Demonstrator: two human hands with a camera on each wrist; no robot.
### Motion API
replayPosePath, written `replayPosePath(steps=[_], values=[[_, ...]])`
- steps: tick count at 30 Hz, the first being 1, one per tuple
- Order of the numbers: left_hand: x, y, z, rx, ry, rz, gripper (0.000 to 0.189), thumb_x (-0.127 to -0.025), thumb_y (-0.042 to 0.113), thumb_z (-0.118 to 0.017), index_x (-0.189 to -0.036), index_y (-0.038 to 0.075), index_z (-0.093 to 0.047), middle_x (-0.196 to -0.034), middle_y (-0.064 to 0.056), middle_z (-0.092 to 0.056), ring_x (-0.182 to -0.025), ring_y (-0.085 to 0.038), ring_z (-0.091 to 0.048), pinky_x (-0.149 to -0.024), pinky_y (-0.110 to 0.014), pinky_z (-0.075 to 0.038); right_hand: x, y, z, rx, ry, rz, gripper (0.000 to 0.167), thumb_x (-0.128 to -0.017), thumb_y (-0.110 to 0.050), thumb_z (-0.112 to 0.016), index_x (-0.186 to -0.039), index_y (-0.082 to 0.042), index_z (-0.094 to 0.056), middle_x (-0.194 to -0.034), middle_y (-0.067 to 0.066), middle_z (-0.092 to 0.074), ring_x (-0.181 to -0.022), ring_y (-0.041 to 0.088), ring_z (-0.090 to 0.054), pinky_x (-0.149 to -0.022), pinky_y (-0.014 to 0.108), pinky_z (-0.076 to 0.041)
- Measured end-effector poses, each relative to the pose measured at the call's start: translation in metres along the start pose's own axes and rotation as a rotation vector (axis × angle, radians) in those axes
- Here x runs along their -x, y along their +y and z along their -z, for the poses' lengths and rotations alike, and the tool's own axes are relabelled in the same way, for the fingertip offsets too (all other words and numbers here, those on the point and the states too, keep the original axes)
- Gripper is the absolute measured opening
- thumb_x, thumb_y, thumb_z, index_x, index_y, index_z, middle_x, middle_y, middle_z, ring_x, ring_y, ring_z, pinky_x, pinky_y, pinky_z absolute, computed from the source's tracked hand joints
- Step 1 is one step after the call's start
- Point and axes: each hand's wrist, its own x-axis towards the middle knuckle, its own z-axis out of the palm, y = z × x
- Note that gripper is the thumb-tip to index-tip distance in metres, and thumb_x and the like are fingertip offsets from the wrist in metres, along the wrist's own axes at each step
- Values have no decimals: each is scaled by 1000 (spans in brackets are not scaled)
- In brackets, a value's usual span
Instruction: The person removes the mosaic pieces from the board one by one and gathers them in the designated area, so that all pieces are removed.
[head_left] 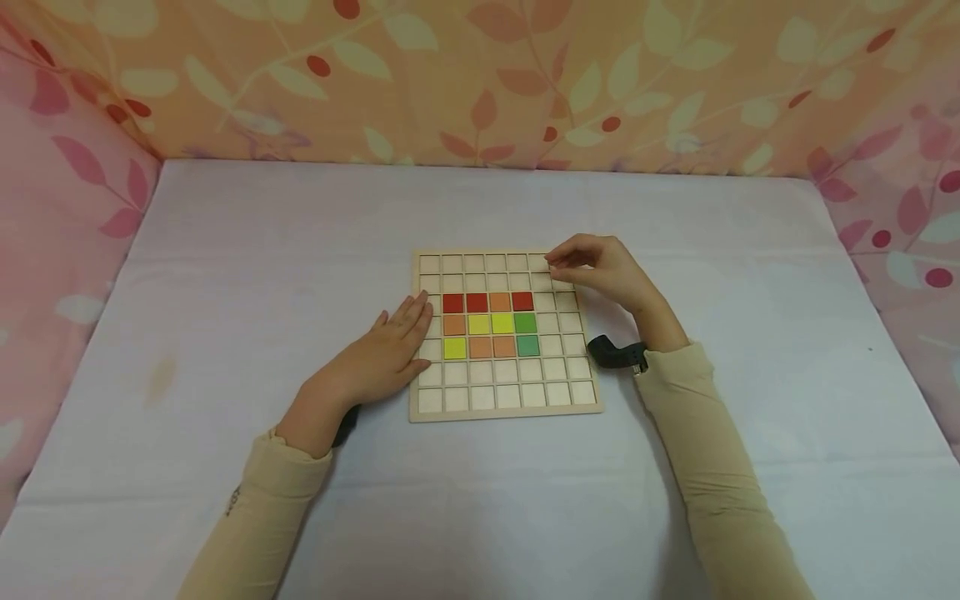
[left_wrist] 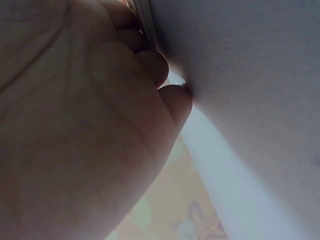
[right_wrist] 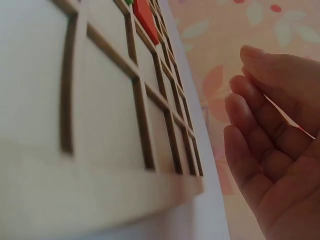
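Note:
A square wooden grid board lies flat on the cloth, its middle cells filled with several coloured square tiles. Red tiles and an orange tile make the upper row; yellow tiles, more orange ones and two green tiles sit below. My left hand rests along the board's left edge with fingers straight, fingertips at the rim. Over the top right corner hovers my right hand, fingers loosely bent. In the right wrist view its thumb and fingers stand apart from the board, holding nothing.
White cloth covers the table around the board. A patterned orange curtain stands behind, with pink ones at the sides. A dark wrist camera juts from the right wrist beside the board's right edge.

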Motion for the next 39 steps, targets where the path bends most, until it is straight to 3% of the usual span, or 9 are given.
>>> replayPosePath(steps=[23, 31, 39], values=[[-1, 2, 3, 10, 1, -10, 72, -97, 24, -51, -148, -5, -10, -156, -18, 2, -143, -32, 2, -112, -53, -7, -21, -25, -41, -44, -134, 40, 24, -84, -4, -70, -104, 7, -66, -102, 20, -65, -85, 20, -62, -74, 24, -49], [1, 2, 3, 16, 7, -10, 72, -97, 24, -52, -148, -6, -10, -156, -18, 2, -143, -32, 1, -112, -54, -7, -26, -29, -53, -36, -163, 19, 22, -84, -4, -70, -104, 5, -67, -100, 18, -66, -85, 21, -62, -73, 25, -50], [1, 1, 2, 17, 7, -5, 72, -97, 24, -51, -148, -5, -10, -156, -18, 1, -143, -32, 1, -112, -54, -8, -30, -34, -64, -5, -184, 58, 20, -84, -3, -69, -103, 4, -68, -98, 18, -67, -84, 21, -63, -76, 28, -49]])
